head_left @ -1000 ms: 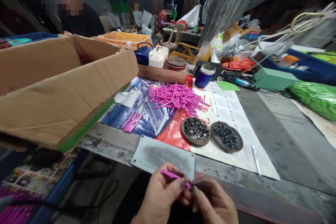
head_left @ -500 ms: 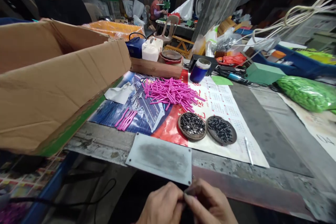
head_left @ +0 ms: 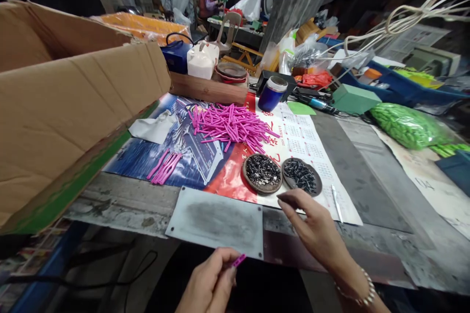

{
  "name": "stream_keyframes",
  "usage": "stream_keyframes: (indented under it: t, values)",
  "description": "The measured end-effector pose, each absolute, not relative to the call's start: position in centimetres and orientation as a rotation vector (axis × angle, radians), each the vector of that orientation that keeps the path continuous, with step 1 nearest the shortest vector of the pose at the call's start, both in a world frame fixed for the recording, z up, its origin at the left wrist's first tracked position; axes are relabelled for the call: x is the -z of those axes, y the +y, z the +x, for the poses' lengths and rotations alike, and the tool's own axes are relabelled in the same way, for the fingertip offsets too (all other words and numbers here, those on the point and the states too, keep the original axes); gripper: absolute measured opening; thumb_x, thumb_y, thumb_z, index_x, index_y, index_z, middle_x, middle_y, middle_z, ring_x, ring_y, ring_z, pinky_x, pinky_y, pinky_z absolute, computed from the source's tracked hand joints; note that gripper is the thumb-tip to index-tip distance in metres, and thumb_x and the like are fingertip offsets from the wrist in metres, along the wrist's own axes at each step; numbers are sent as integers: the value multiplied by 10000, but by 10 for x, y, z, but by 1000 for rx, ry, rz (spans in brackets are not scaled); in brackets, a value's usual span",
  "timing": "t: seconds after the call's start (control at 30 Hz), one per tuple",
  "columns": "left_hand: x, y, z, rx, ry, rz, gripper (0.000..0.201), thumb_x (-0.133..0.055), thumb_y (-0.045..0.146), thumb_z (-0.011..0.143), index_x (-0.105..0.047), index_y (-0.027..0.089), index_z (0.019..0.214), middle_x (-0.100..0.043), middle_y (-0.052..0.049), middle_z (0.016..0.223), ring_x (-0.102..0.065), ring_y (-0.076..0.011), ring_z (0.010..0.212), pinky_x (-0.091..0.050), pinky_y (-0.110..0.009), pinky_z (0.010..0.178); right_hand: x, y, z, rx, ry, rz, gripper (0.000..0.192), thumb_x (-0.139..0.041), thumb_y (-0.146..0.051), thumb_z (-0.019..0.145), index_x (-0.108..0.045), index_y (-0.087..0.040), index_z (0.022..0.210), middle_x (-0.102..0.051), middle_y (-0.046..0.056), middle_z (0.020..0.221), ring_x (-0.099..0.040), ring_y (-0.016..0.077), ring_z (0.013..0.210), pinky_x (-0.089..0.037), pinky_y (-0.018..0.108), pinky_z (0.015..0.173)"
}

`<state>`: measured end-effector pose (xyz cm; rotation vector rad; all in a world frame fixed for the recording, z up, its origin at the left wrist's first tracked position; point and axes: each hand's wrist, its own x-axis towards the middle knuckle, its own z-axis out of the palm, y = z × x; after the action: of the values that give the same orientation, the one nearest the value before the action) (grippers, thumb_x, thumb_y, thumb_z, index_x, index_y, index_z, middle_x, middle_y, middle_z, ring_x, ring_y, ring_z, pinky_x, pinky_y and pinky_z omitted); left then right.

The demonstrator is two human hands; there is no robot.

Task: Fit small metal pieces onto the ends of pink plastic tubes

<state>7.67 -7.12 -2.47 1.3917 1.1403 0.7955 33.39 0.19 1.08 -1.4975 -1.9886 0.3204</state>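
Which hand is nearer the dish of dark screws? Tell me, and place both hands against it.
Right. The right hand reaches forward, fingertips just short of the dish of dark screws. The left hand sits low near the table edge, pinching a pink stick, well apart.

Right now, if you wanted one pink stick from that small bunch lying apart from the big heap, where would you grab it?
Probably at the near lower end of the small bunch of pink sticks, coming from above and the table edge. The sticks lie flat and side by side, slanting away, so their near tips are easiest to pinch. The right hand is open and closer.
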Motion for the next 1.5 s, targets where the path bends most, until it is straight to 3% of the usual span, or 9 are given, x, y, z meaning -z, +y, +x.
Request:
stream_keyframes:
  t: [0.17, 0.3, 0.53, 0.83, 1.27, 1.5]
  values:
    - [32, -71, 76, -807, 1099, 1386, 322, -489, 445, 1009, -694, 197, 1003, -642, -13, 746, -542, -150, 653, -429, -221, 637, -10, 41, 335, -94, -2262, -1528, 193, -455, -213, 1040, -640, -166, 1069, -679, 101, 1020, -685, 200, 917, -547, 295, 801]
    - [36, -72, 76, -767, 1047, 1394, 297, -465, 415, 1018, -657, 197, 957, -554, 18, 690, -472, -132, 612, -386, -215, 599, -15, 64, 325, -39, -2486, -1567, 197, -484, -131, 1004, -675, -170, 1036, -680, 119, 1086, -651, 233, 996, -493, 335, 857]
    - [32, -67, 70, -592, 995, 1437, 254, -420, 359, 1035, -605, 192, 990, -503, 16, 735, -459, -135, 654, -393, -204, 621, -27, 84, 313, 61, -2794, -1669, 130, -574, -96, 964, -681, -150, 914, -678, 104, 983, -627, 244, 938, -398, 340, 796]
    - [36, -70, 74, -672, 1044, 1442, 232, -458, 348, 1009, -626, 199, 952, -504, 35, 682, -432, -124, 602, -348, -217, 590, -25, 90, 308, 98, -2841, -1753, 122, -545, -122, 963, -635, -150, 885, -669, 120, 937, -625, 262, 909, -374, 347, 782]
    - [42, -70, 78, -737, 1010, 1422, 228, -467, 352, 1008, -630, 206, 943, -490, 40, 648, -424, -126, 572, -318, -236, 558, -31, 87, 337, -298, -2450, -1735, 105, -520, -180, 897, -609, -191, 843, -669, 29, 710, -613, 181, 645, -392, 280, 610]
    - [44, -69, 77, -735, 1035, 1464, 194, -480, 313, 1005, -641, 212, 963, -532, 39, 658, -458, -125, 577, -348, -221, 572, -26, 83, 342, -652, -2138, -1546, 180, -538, -291, 928, -663, -176, 988, -752, 63, 893, -697, 192, 792, -550, 298, 717]
